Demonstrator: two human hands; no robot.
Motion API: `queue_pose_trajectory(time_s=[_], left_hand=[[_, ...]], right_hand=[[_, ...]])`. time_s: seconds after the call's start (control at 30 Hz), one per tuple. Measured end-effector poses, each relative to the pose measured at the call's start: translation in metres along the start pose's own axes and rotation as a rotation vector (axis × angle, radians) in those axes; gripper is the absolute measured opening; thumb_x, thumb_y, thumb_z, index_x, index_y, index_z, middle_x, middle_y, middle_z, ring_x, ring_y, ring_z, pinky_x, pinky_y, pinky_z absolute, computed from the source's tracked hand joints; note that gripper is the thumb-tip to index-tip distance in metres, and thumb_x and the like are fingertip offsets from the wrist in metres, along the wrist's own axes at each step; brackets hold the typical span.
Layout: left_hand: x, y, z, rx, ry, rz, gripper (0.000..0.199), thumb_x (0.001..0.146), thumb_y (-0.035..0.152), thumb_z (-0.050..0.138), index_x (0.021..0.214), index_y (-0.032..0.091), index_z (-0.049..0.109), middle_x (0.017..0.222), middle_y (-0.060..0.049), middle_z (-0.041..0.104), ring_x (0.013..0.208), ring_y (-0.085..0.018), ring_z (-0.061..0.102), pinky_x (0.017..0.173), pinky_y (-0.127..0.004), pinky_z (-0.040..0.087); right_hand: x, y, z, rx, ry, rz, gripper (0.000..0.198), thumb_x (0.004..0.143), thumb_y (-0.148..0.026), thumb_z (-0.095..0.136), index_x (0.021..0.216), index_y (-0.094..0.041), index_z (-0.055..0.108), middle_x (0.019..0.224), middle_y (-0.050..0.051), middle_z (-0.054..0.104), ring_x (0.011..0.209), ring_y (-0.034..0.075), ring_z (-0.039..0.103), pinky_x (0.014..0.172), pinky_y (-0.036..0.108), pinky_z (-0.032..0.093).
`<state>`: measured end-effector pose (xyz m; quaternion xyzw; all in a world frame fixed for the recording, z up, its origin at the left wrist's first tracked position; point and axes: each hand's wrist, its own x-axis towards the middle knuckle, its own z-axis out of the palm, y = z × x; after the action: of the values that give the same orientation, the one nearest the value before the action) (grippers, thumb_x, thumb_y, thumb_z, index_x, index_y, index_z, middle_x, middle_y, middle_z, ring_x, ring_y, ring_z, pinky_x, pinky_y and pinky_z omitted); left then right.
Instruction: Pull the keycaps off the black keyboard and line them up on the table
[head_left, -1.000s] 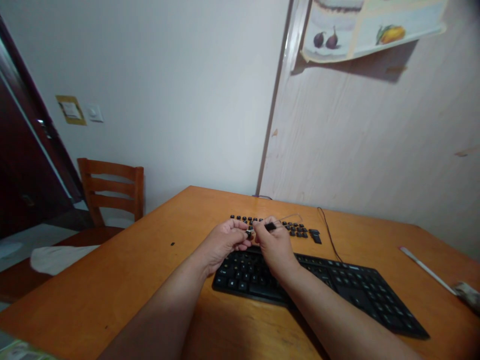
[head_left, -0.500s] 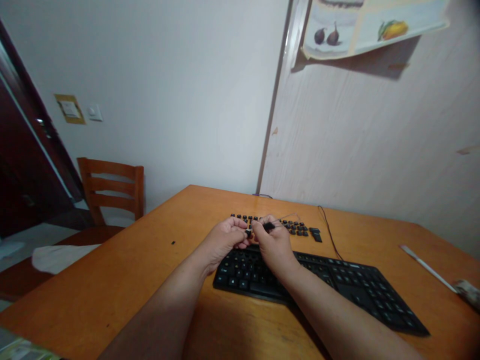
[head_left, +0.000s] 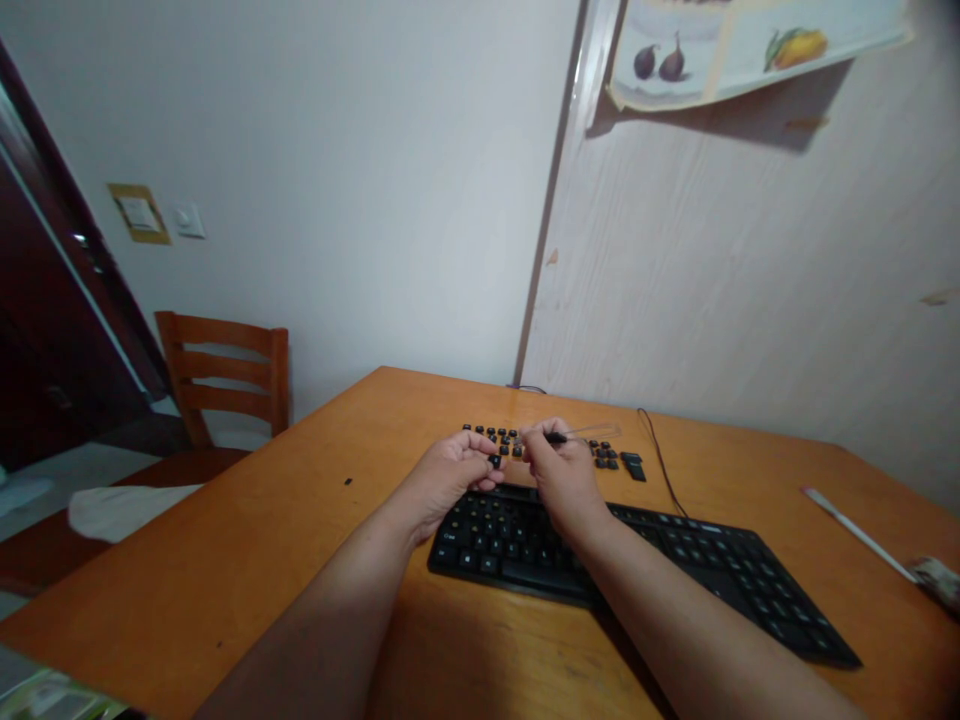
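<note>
A small black keycap (head_left: 495, 461) is pinched between the thumb and fingers of my left hand (head_left: 454, 472). My right hand (head_left: 559, 465), just to the right, is closed on a keycap puller (head_left: 556, 438) with a black grip; its thin wire loops point away to the right. Both hands are above the far edge of a black keyboard (head_left: 517, 574), whose upper left part has keys gone and sockets bare. Behind the hands, loose keycaps (head_left: 604, 453) lie in rows, partly hidden by my fingers.
One lone keycap (head_left: 348, 482) lies on the wooden table (head_left: 285, 560) to the left. A cable (head_left: 660, 455) runs behind the keyboard. At the right is a white brush-like stick (head_left: 862, 538). A wooden chair (head_left: 225, 365) stands beyond the left edge.
My right hand has moved right, away from my left, with the keycap puller. The keycap in my left hand now shows clearly, apart from the puller.
</note>
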<state>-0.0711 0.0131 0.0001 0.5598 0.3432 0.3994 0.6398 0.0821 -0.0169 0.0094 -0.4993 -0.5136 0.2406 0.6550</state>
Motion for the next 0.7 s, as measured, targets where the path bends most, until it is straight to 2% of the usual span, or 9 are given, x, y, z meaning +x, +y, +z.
queue_pose_trajectory(time_s=[0.17, 0.33, 0.4, 0.5, 0.6, 0.7], left_hand=[[0.000, 0.003, 0.001, -0.063, 0.025, -0.019, 0.020, 0.073, 0.012, 0.065, 0.091, 0.014, 0.057, 0.089, -0.008, 0.070, 0.067, -0.009, 0.064, 0.064, -0.021, 0.049], [0.000, 0.003, -0.001, -0.127, 0.014, -0.030, 0.019, 0.074, 0.012, 0.064, 0.091, 0.014, 0.057, 0.093, -0.010, 0.070, 0.072, -0.011, 0.066, 0.068, -0.022, 0.051], [0.000, 0.002, -0.002, -0.140, 0.012, -0.026, 0.019, 0.074, 0.011, 0.064, 0.092, 0.014, 0.057, 0.094, -0.009, 0.070, 0.073, -0.011, 0.066, 0.069, -0.022, 0.051], [0.000, 0.001, -0.003, -0.158, 0.007, -0.013, 0.019, 0.075, 0.010, 0.064, 0.093, 0.014, 0.057, 0.093, -0.008, 0.070, 0.074, -0.010, 0.065, 0.071, -0.022, 0.051], [0.000, 0.001, -0.003, -0.169, 0.008, -0.009, 0.020, 0.076, 0.010, 0.063, 0.094, 0.014, 0.057, 0.094, -0.008, 0.069, 0.075, -0.010, 0.065, 0.073, -0.023, 0.051], [0.000, 0.002, -0.002, -0.177, 0.020, -0.013, 0.020, 0.075, 0.008, 0.064, 0.093, 0.014, 0.057, 0.089, -0.006, 0.068, 0.076, -0.010, 0.066, 0.074, -0.023, 0.051]], right_hand=[[0.001, 0.001, -0.001, -0.002, 0.013, -0.010, 0.026, 0.084, -0.034, 0.058, 0.062, -0.021, 0.052, 0.058, -0.004, 0.050, 0.059, 0.014, 0.046, 0.059, 0.026, 0.036], [0.003, 0.013, -0.001, 0.047, 0.007, 0.030, 0.030, 0.086, -0.040, 0.052, 0.065, -0.020, 0.059, 0.067, 0.000, 0.060, 0.069, 0.018, 0.055, 0.066, 0.027, 0.043], [0.004, 0.017, 0.000, 0.116, -0.015, 0.052, 0.031, 0.086, -0.044, 0.053, 0.067, -0.020, 0.060, 0.071, 0.002, 0.063, 0.071, 0.018, 0.058, 0.069, 0.028, 0.045], [0.003, 0.018, 0.001, 0.184, -0.105, 0.102, 0.031, 0.087, -0.048, 0.054, 0.074, -0.020, 0.059, 0.071, 0.001, 0.063, 0.064, 0.017, 0.058, 0.063, 0.028, 0.046], [0.000, 0.013, 0.000, 0.028, -0.192, 0.028, 0.030, 0.089, -0.046, 0.051, 0.078, -0.020, 0.060, 0.063, -0.001, 0.058, 0.057, 0.016, 0.053, 0.056, 0.027, 0.042], [-0.002, 0.009, -0.001, -0.204, -0.222, -0.139, 0.028, 0.091, -0.040, 0.051, 0.074, -0.020, 0.062, 0.064, 0.000, 0.059, 0.063, 0.016, 0.055, 0.061, 0.027, 0.040]])
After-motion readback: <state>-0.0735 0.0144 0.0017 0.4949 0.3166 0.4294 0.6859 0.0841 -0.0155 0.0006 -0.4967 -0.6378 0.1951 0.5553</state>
